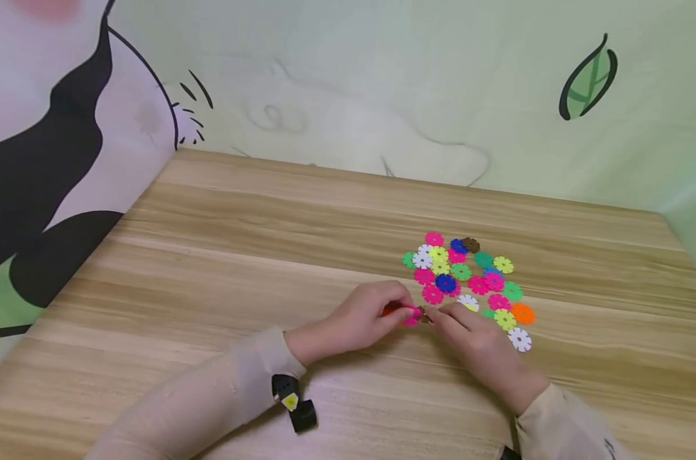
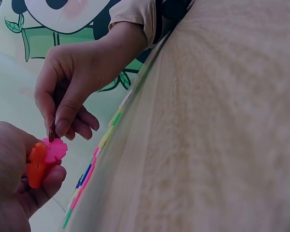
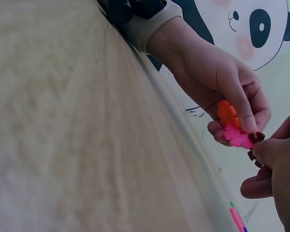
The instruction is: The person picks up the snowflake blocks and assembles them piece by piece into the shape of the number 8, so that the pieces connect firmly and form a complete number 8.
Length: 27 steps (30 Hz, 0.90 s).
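Between thumb and fingers my left hand point(image 1: 371, 316) pinches a pink notched plastic disc point(image 2: 57, 150) joined to an orange disc point(image 2: 36, 166). My right hand point(image 1: 480, 345) pinches a brown notched disc point(image 3: 256, 137) by its edge. In the right wrist view the brown disc meets the rim of the pink one, edge to edge, and fingertips hide part of it. Both hands are close together above the table, near the front of a spread of loose discs. Fingers of the left hand cover much of the orange disc in the head view.
On the wooden table point(image 1: 238, 294), several loose notched discs lie flat beyond and to the right of the hands, among them a dark blue disc point(image 1: 445, 283), an orange loose disc point(image 1: 523, 313) and a white disc point(image 1: 519, 339). A printed wall point(image 1: 348, 96) rises behind the table.
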Motion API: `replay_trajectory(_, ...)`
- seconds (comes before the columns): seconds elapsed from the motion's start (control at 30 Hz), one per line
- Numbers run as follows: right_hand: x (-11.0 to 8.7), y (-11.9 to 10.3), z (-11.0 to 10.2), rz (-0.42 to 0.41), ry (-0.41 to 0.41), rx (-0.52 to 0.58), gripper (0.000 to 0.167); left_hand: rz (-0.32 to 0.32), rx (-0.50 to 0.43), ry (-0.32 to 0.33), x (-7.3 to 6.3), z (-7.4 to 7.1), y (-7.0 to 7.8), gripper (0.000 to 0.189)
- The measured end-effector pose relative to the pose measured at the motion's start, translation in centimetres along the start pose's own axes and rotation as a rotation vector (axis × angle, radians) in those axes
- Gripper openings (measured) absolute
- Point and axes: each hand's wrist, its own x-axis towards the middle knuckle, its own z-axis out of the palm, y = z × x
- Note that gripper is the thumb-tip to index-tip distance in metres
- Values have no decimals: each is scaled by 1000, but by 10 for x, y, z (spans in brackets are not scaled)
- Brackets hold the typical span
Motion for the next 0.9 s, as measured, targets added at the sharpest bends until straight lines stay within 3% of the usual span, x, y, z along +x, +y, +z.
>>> replay_trajectory(0.3,-1,-10,10,80,70,-79,37,68,41,114,-2,-1,-3,6)
replay_trajectory(0.53,3,-11,5,250,132,50,44,123,70,107,0,1,-6,7)
replay_trajectory(0.73,4,-6,0,169,115,38,46,160,107,113,3,0,-3,5)
replay_trajectory(0.9,1,-6,3,80,128,-23,41,136,1,101,0,1,1,9)
